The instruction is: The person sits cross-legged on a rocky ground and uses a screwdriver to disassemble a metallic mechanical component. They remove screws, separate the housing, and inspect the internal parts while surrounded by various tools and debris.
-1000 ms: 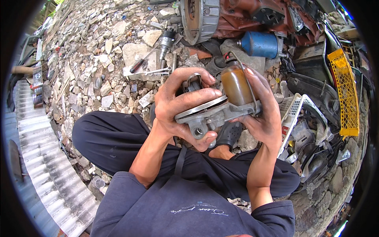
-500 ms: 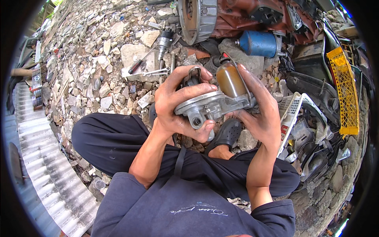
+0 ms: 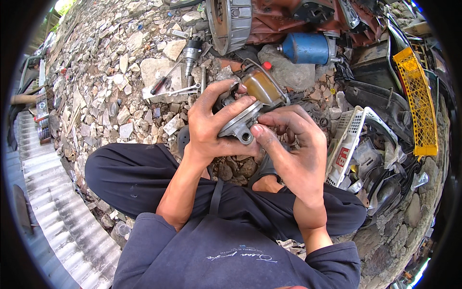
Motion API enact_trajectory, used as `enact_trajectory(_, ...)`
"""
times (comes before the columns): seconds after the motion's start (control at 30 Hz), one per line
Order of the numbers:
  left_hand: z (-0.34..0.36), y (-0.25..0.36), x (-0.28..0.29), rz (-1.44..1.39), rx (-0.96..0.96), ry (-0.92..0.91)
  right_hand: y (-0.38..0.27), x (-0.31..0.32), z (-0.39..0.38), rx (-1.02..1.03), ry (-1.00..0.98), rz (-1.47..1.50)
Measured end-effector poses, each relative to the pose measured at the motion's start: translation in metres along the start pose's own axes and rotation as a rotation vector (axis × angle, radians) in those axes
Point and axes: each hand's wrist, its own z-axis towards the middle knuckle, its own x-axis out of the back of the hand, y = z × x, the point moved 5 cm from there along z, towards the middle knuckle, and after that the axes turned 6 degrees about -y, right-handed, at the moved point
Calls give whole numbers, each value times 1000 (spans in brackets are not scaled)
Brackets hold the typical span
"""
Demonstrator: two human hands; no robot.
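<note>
A grey metal fuel filter housing (image 3: 239,121) is gripped in my left hand (image 3: 206,118), whose fingers wrap over its round flange. An amber glass bowl (image 3: 262,85), caged by a wire bail, sticks out from the housing's far side, tilted away from me. One round port of the housing faces me. Beside that port, my right hand (image 3: 301,147) is closed, its thumb and fingertips pinching the housing's edge; what small part lies between them is hidden. The underside of the housing is covered by my left palm.
Ahead on a flat stone (image 3: 156,72) lie a screwdriver (image 3: 163,82), spanners (image 3: 184,90) and a dark-and-silver cylindrical part (image 3: 191,53). A red-brown gearbox (image 3: 284,21) and blue canister (image 3: 308,48) stand beyond. At right are a white crate (image 3: 344,144) and yellow crate piece (image 3: 417,103); corrugated sheeting (image 3: 53,192) lies left.
The housing has turned, so its port faces me more and the glass bowl leans farther away. My right hand has left the bowl's side and now pinches near the port.
</note>
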Motion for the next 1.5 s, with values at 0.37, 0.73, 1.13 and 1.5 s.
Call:
enact_trajectory(0.37, -5, 2, -7, 106, -15, -43, 15, -14, -7, -35, 76, -45)
enact_trajectory(0.73, -6, -4, -8, 180, 26, -16, 24, -17, -2, -167, 40, 69)
enact_trajectory(1.13, -11, -7, -17, 127, 41, -68, 21, -21, -4, 14, 89, -166)
enact_trajectory(1.5, -17, -18, -21, 92, 130, -71, 27, -14, 3, -79, 30, -111)
